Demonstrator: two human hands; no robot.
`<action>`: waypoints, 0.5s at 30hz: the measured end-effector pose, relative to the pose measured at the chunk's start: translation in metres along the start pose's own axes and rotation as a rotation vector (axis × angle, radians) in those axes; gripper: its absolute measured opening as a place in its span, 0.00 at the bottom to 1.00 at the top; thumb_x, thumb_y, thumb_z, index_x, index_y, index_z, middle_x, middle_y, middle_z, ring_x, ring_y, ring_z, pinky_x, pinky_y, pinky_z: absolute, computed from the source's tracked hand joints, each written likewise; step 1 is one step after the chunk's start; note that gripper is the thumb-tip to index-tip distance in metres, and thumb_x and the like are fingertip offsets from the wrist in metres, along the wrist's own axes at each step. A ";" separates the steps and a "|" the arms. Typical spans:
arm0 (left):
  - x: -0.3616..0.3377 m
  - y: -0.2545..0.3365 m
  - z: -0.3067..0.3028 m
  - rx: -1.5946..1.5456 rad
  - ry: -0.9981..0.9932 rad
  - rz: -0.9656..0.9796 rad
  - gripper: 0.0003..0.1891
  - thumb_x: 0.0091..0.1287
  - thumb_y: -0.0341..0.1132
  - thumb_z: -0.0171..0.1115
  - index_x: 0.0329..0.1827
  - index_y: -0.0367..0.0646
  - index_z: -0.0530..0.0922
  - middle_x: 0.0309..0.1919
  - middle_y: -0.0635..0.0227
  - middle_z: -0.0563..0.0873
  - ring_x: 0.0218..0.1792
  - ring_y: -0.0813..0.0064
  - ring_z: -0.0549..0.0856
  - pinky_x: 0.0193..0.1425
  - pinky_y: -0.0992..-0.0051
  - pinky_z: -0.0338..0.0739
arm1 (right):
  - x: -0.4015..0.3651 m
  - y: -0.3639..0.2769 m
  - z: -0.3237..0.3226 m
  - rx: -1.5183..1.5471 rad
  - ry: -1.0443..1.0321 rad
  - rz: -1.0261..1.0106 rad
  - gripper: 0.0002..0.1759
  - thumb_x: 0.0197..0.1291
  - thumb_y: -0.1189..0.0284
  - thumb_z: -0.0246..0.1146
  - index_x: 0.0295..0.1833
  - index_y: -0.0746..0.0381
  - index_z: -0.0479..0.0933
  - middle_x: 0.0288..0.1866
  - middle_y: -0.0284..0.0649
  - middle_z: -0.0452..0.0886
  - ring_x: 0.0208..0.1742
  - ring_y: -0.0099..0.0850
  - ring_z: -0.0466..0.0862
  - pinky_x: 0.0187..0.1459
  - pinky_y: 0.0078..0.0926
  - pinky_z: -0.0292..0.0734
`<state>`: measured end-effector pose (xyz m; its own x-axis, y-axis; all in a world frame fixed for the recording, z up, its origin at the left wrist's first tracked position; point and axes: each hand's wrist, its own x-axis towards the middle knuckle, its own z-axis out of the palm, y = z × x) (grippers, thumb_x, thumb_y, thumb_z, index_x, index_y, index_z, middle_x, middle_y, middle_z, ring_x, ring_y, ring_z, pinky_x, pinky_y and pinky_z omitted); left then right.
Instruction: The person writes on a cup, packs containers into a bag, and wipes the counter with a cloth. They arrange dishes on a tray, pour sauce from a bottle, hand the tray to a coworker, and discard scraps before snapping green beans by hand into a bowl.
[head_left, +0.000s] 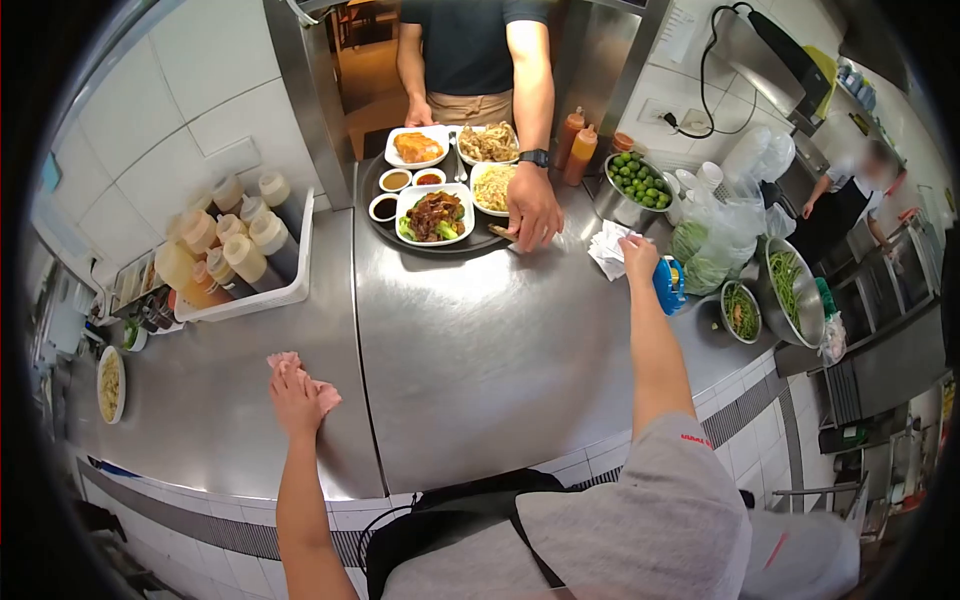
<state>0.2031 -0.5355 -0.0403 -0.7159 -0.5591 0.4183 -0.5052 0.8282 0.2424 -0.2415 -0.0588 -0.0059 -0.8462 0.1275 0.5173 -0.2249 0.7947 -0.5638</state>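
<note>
Now, at a steel counter (pixel 480 370). Left hand (pixel 295 400) lies flat and open, fingers stretched over a pink cloth (pixel 325 393) near the counter's front edge; nothing gripped. Right hand (pixel 638 256) is extended far forward, fingers curled at the edge of white paper slips (pixel 603 246), just beside a blue object (pixel 668 285); whether it grips the slips cannot be told. Across the counter, another person's hand (pixel 533 210) rests on a round dark tray (pixel 372 225) of plated dishes. Bowl of limes (pixel 638 180) to the right; tub of squeeze bottles (pixel 240 245) to the left.
</note>
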 end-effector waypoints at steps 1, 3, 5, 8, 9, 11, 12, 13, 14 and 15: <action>0.001 0.000 0.001 0.010 0.004 -0.007 0.18 0.59 0.35 0.53 0.55 0.48 0.70 0.56 0.56 0.68 0.58 0.54 0.65 0.60 0.60 0.61 | -0.008 -0.002 0.004 -0.148 0.278 -0.139 0.15 0.46 0.63 0.66 0.37 0.62 0.81 0.27 0.46 0.79 0.32 0.42 0.79 0.40 0.36 0.74; 0.001 0.000 0.001 -0.009 -0.031 -0.054 0.18 0.59 0.35 0.53 0.54 0.47 0.70 0.56 0.56 0.68 0.58 0.56 0.66 0.60 0.61 0.61 | -0.022 -0.019 0.002 -0.281 0.545 -0.280 0.15 0.47 0.63 0.65 0.38 0.61 0.80 0.25 0.44 0.78 0.30 0.41 0.79 0.39 0.36 0.74; 0.002 -0.001 0.000 0.003 -0.010 -0.023 0.18 0.59 0.35 0.53 0.54 0.47 0.70 0.56 0.56 0.68 0.58 0.56 0.66 0.61 0.61 0.61 | -0.040 -0.071 -0.027 -0.182 0.633 -0.369 0.14 0.51 0.63 0.63 0.40 0.60 0.78 0.24 0.40 0.75 0.28 0.37 0.77 0.36 0.35 0.73; 0.004 0.004 -0.006 -0.001 0.003 0.006 0.18 0.59 0.35 0.53 0.53 0.47 0.71 0.56 0.57 0.68 0.58 0.56 0.66 0.61 0.61 0.61 | -0.082 -0.083 0.009 0.275 -0.053 -0.111 0.12 0.52 0.65 0.62 0.40 0.59 0.77 0.24 0.39 0.76 0.27 0.36 0.77 0.33 0.33 0.72; 0.004 0.005 -0.008 -0.010 0.001 0.002 0.18 0.59 0.35 0.52 0.53 0.46 0.71 0.56 0.58 0.68 0.58 0.57 0.66 0.61 0.61 0.61 | -0.099 -0.088 0.025 0.351 -0.182 -0.046 0.10 0.52 0.66 0.61 0.39 0.59 0.77 0.24 0.40 0.76 0.27 0.37 0.77 0.32 0.33 0.72; 0.003 0.004 -0.007 -0.013 -0.008 -0.016 0.17 0.59 0.35 0.52 0.53 0.46 0.71 0.56 0.58 0.68 0.58 0.56 0.66 0.61 0.61 0.61 | -0.135 -0.105 0.041 0.214 -0.308 -0.198 0.07 0.52 0.68 0.59 0.35 0.59 0.75 0.25 0.41 0.77 0.28 0.40 0.78 0.30 0.34 0.73; 0.004 0.003 -0.005 -0.020 -0.012 -0.024 0.17 0.59 0.35 0.52 0.52 0.45 0.72 0.56 0.59 0.68 0.58 0.56 0.66 0.61 0.61 0.60 | -0.148 -0.116 0.044 0.001 -0.296 -0.413 0.06 0.52 0.68 0.58 0.32 0.59 0.74 0.25 0.43 0.78 0.28 0.41 0.79 0.30 0.35 0.73; 0.005 0.003 -0.007 -0.019 -0.020 -0.024 0.17 0.59 0.35 0.52 0.52 0.45 0.72 0.56 0.59 0.68 0.58 0.56 0.66 0.61 0.61 0.60 | -0.151 -0.127 0.045 0.034 -0.377 -0.432 0.06 0.52 0.68 0.58 0.31 0.60 0.73 0.26 0.43 0.78 0.29 0.42 0.79 0.30 0.36 0.73; 0.005 0.001 -0.005 -0.058 -0.007 -0.012 0.17 0.59 0.35 0.51 0.53 0.45 0.72 0.56 0.60 0.69 0.59 0.57 0.65 0.62 0.61 0.59 | -0.154 -0.135 0.046 0.067 -0.444 -0.452 0.07 0.52 0.68 0.58 0.30 0.60 0.72 0.27 0.43 0.79 0.30 0.43 0.79 0.31 0.38 0.74; 0.004 -0.002 -0.003 -0.100 -0.005 0.009 0.17 0.60 0.36 0.51 0.53 0.45 0.72 0.57 0.60 0.69 0.59 0.57 0.65 0.63 0.61 0.59 | -0.154 -0.139 0.047 0.071 -0.473 -0.405 0.07 0.52 0.68 0.58 0.31 0.60 0.73 0.27 0.43 0.79 0.30 0.43 0.79 0.31 0.39 0.74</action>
<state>0.2024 -0.5395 -0.0368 -0.7227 -0.5515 0.4166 -0.4481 0.8327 0.3251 -0.1026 -0.2170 -0.0375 -0.8060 -0.4644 0.3671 -0.5899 0.6820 -0.4323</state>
